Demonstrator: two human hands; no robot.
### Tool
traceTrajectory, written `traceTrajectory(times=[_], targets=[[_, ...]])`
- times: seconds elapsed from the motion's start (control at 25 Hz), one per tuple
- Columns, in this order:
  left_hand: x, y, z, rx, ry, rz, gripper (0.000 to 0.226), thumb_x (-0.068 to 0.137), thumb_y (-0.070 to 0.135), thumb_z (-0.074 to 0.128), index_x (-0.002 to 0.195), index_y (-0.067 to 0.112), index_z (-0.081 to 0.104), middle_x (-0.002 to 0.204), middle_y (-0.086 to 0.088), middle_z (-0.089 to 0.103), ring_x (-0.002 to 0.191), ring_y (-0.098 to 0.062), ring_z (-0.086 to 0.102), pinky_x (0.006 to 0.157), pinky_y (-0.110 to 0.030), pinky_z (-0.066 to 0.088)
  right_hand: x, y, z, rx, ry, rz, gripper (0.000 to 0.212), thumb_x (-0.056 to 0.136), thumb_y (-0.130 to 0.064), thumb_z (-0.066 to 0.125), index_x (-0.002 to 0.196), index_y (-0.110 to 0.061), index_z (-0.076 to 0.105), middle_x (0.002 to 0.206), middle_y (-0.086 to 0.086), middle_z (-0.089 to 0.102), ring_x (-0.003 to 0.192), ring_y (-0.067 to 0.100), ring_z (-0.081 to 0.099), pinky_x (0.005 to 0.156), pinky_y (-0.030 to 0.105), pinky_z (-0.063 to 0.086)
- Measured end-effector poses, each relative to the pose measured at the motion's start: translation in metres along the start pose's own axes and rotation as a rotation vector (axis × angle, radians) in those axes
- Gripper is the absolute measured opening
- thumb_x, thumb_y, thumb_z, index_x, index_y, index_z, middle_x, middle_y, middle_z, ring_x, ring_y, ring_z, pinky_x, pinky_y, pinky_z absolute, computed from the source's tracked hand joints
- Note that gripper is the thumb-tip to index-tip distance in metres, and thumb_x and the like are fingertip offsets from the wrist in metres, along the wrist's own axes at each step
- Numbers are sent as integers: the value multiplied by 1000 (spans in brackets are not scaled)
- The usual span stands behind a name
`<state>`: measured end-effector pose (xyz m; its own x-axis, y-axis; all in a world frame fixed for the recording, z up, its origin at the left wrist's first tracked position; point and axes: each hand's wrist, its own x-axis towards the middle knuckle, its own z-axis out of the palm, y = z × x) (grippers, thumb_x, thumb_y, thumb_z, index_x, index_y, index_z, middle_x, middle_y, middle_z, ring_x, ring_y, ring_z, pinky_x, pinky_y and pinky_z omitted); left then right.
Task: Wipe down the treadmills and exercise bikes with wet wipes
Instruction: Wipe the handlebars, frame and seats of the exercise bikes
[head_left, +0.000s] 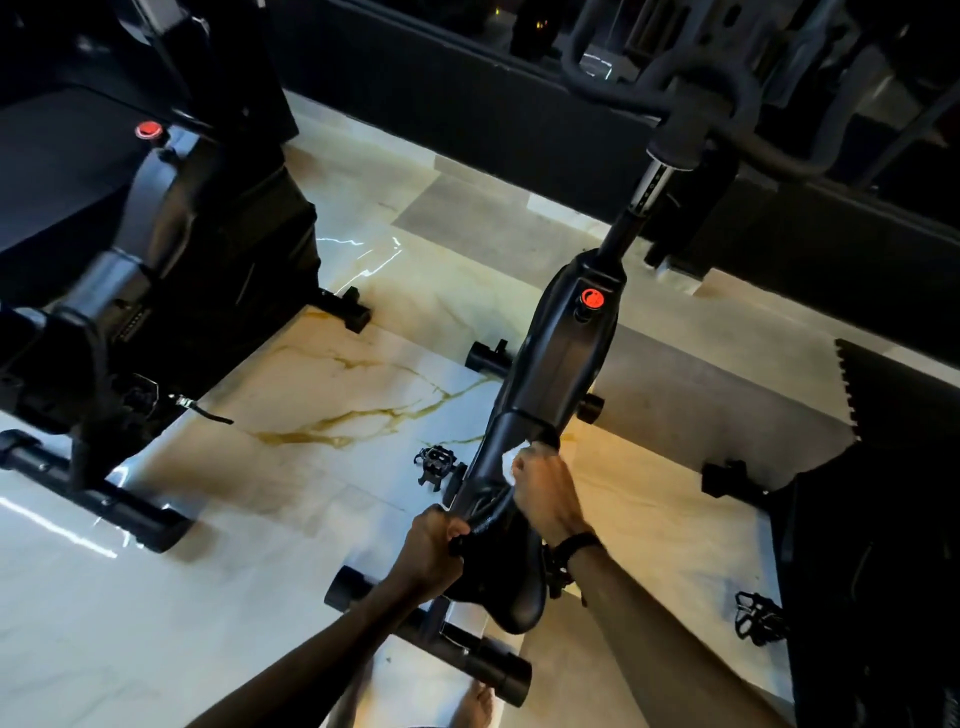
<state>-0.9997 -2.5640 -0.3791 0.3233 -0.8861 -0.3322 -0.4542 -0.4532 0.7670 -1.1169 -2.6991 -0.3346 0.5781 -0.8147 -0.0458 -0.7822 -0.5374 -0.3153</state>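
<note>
A: Where is the wipe against the exercise bike (550, 358)?

B: The white wet wipe (511, 460) is pressed on the bike's black frame, just ahead of the saddle (506, 582) and behind the red knob (592, 299). The right hand (545, 491) covers most of it, fingers curled over the cloth and clamped on it, so only a crumpled corner shows at the fingertips.

A: And the other hand?

B: The left hand (431, 553) grips the left side of the saddle's nose, fingers wrapped round the edge. The two hands are apart, one on either side of the bike's spine, the left nearer the person, the right further forward along the frame.

A: Anything on the wrist?

B: A dark band (574, 545) sits on the right wrist, close beside the saddle.

A: What lies round the bike?

B: A pedal (436, 462) sticks out to the bike's left, just beside the wipe. The handlebars (727, 98) rise at the far end. A second bike (130, 291) stands well to the left, across a glossy marble floor (311, 467). A dark mat (898, 405) lies to the bike's right.
</note>
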Motion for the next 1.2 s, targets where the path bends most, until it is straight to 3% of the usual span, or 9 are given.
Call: traceTrajectory(times=[0.12, 0.32, 0.4, 0.52, 0.64, 0.72, 0.8, 1.0, 1.2], targets=[[0, -5, 1, 41, -4, 40, 40, 68, -16, 57, 101, 1, 72, 96, -4, 53, 91, -18, 53, 63, -6, 36, -37, -10, 22, 25, -95, -176, 51, 92, 6, 55, 140, -8, 51, 129, 12, 60, 121, 28, 54, 97, 31, 46], [2, -7, -6, -120, 29, -35, 39, 64, -20, 51, 89, 3, 70, 86, -5, 63, 83, -18, 59, 58, -9, 42, 6, 7, 6, 31, -37, 9, 22, 85, 7, 56, 98, -4, 70, 106, 13, 54, 110, 33, 52, 81, 34, 46], [1, -10, -13, -229, 99, -70, 38, 66, -21, 49, 76, 10, 68, 80, -6, 67, 76, -20, 62, 56, -11, 43, -3, -5, 19, -48, -58, -3, 27, 86, 6, 55, 106, -6, 69, 114, 12, 55, 116, 31, 49, 91, 35, 46], [2, -24, -28, -223, 203, -127, 38, 70, -23, 48, 91, -1, 70, 80, -10, 65, 74, -21, 60, 55, -5, 42, -60, -52, 58, -22, -195, -92, 27, 92, -1, 52, 115, -7, 64, 126, 10, 54, 122, 27, 49, 104, 34, 43], [4, -37, -34, -263, 250, -171, 40, 70, -24, 43, 91, 0, 67, 77, -14, 64, 71, -27, 58, 53, -6, 42, -104, -78, 84, 80, -294, -138, 19, 89, -7, 57, 100, -11, 72, 111, 8, 66, 106, 23, 64, 88, 32, 53], [8, -38, -39, -291, 243, -172, 40, 71, -25, 41, 88, 2, 64, 76, -14, 62, 69, -25, 56, 52, -8, 42, -104, -74, 78, 59, -211, -185, 15, 85, -12, 67, 98, -13, 75, 104, 6, 69, 97, 21, 66, 81, 31, 55], [12, -39, -41, -271, 223, -172, 40, 71, -23, 42, 91, 2, 66, 77, -12, 63, 69, -22, 56, 51, -7, 41, -86, -60, 64, -33, -311, -271, 22, 90, -2, 60, 111, -1, 68, 113, 19, 60, 106, 34, 57, 88, 44, 51], [9, -35, -31, -261, 186, -173, 38, 71, -19, 44, 89, 3, 68, 82, -12, 65, 75, -23, 58, 53, -9, 41, -10, -3, 26, -201, -2, -118, 27, 87, 3, 56, 111, -6, 65, 114, 16, 52, 111, 34, 50, 86, 37, 46], [8, -39, -28, -251, 156, -179, 39, 71, -21, 47, 99, -7, 69, 85, -12, 64, 82, -23, 60, 60, -12, 43, -58, -46, 55, -247, -184, -191, 27, 86, -10, 63, 112, -9, 67, 119, 15, 58, 110, 30, 55, 94, 41, 52]])
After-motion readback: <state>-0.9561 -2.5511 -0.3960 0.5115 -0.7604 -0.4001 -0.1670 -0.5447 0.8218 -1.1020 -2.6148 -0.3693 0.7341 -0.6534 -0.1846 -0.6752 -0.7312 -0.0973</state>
